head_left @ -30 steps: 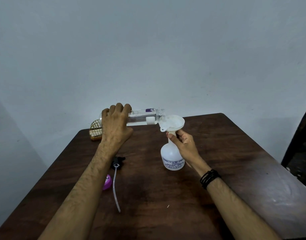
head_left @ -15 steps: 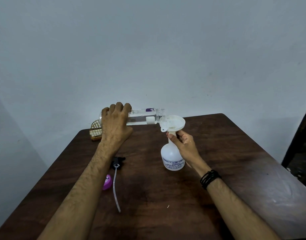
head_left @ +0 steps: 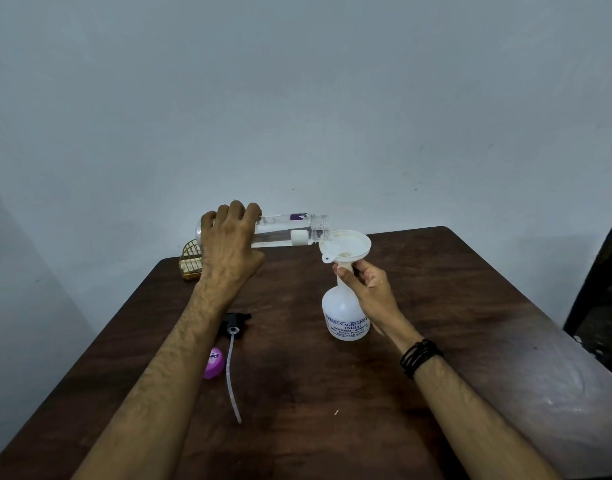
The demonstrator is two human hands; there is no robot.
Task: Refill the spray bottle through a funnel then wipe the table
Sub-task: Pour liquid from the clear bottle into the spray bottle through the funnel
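Little moved, left hand still gripping tipped clear bottle, right hand pinching funnel stem

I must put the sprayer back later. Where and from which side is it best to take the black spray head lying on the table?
Grip the black spray head itself, probably from above: it lies flat on the table with the thin dip tube trailing toward the person. The tube looks too limp to lift by.
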